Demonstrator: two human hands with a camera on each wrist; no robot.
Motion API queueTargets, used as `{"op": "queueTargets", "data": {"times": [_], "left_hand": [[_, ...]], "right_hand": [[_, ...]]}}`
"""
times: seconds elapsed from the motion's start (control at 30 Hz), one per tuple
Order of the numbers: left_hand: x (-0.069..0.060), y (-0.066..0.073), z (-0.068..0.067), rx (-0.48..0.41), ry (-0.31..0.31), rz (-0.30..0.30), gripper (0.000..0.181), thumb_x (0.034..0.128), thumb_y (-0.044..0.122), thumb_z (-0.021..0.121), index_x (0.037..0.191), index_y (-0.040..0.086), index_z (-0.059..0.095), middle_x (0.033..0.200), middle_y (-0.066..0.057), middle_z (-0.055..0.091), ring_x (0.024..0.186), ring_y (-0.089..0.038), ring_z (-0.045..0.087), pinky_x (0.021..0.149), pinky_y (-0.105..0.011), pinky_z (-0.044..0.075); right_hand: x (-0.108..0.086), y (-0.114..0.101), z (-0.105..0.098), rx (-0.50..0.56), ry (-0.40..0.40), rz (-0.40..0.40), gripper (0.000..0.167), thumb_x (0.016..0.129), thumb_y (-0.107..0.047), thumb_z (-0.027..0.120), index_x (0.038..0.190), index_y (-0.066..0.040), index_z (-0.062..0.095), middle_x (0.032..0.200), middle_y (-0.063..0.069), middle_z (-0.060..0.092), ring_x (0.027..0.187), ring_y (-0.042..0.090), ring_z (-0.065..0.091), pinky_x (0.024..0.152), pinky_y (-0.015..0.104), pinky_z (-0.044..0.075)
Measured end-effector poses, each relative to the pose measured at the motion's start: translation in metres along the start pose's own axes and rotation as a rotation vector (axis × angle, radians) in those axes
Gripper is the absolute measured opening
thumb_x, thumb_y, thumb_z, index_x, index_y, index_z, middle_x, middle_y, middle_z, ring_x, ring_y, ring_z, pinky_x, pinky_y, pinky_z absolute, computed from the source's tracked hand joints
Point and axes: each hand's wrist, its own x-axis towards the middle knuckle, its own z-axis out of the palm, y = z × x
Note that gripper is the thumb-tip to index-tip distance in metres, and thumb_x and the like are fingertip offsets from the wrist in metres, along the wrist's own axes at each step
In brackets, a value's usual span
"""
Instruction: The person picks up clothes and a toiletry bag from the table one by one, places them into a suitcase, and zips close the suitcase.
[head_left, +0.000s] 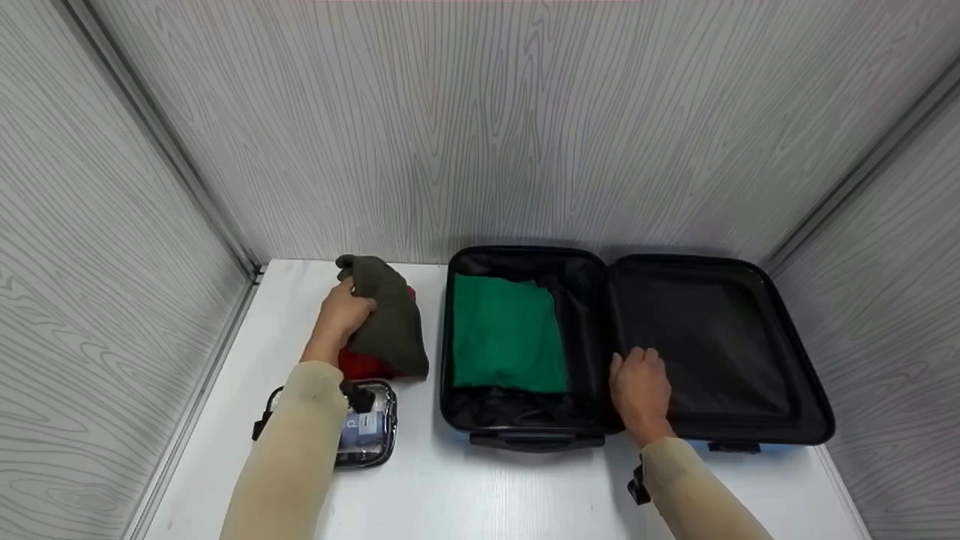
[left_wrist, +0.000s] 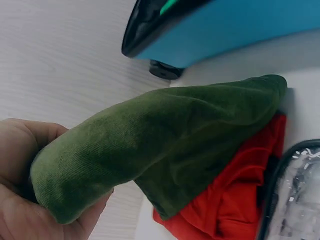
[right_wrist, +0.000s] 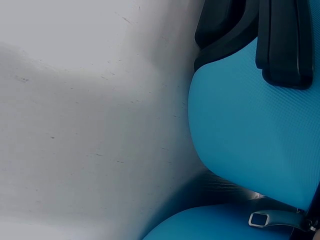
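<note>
My left hand (head_left: 343, 311) grips a folded dark green garment (head_left: 390, 315) by its edge. In the left wrist view, this ribbed garment (left_wrist: 150, 135) droops from the hand, its far end over red cloth (left_wrist: 230, 200). An open suitcase (head_left: 525, 416) with a black lining and blue shell lies flat to the right. Folded bright green cloth (head_left: 506, 334) fills much of its left half. On the inner edge between the two halves rests my right hand (head_left: 643, 386), holding nothing that I can see. The right wrist view shows mainly the blue shell (right_wrist: 245, 120).
Under my left forearm lies a clear pouch (head_left: 386, 424) with black trim and something blue inside. White wood-grain panels (head_left: 487, 127) enclose the white table (head_left: 480, 495) at the back and both sides. A zipper pull (right_wrist: 275, 218) hangs between the suitcase halves.
</note>
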Motion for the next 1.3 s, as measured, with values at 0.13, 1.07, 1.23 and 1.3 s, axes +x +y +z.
{"op": "queueTargets", "data": {"times": [0.13, 1.07, 1.23, 1.3], "left_hand": [[-0.004, 0.01, -0.001, 0.041, 0.003, 0.025, 0.079, 0.0961, 0.011, 0.051, 0.169, 0.006, 0.021, 0.169, -0.024, 0.032, 0.147, -0.042, 0.04, 0.121, -0.057, 0.035], [-0.056, 0.106, 0.015, 0.087, -0.028, 0.224, 0.079, 0.0948, 0.016, 0.054, 0.169, 0.024, 0.027, 0.17, -0.012, 0.035, 0.122, -0.034, 0.049, 0.101, -0.048, 0.042], [-0.058, 0.118, 0.033, 0.052, -0.06, 0.247, 0.079, 0.0937, 0.015, 0.054, 0.168, 0.024, 0.031, 0.17, -0.009, 0.035, 0.124, -0.032, 0.046, 0.104, -0.048, 0.042], [-0.058, 0.122, 0.042, 0.03, -0.079, 0.251, 0.078, 0.0935, 0.016, 0.054, 0.168, 0.024, 0.032, 0.17, -0.008, 0.036, 0.123, -0.031, 0.047, 0.103, -0.048, 0.043]], "right_hand": [[0.001, -0.001, -0.001, 0.012, -0.006, 0.013, 0.034, 0.107, -0.021, 0.062, 0.088, 0.007, 0.059, 0.084, 0.024, 0.055, 0.074, 0.044, 0.06, 0.06, 0.057, 0.055], [0.009, -0.002, 0.004, -0.039, -0.002, 0.0, 0.034, 0.107, -0.02, 0.061, 0.091, 0.01, 0.058, 0.086, 0.028, 0.055, 0.074, 0.046, 0.06, 0.06, 0.058, 0.055], [0.009, -0.002, 0.005, -0.041, 0.017, -0.019, 0.035, 0.106, -0.019, 0.062, 0.09, 0.011, 0.058, 0.085, 0.029, 0.056, 0.073, 0.047, 0.061, 0.06, 0.058, 0.056], [0.008, -0.002, 0.005, -0.036, 0.01, -0.013, 0.035, 0.107, -0.02, 0.062, 0.091, 0.011, 0.059, 0.086, 0.029, 0.056, 0.074, 0.047, 0.061, 0.061, 0.058, 0.056]]}}
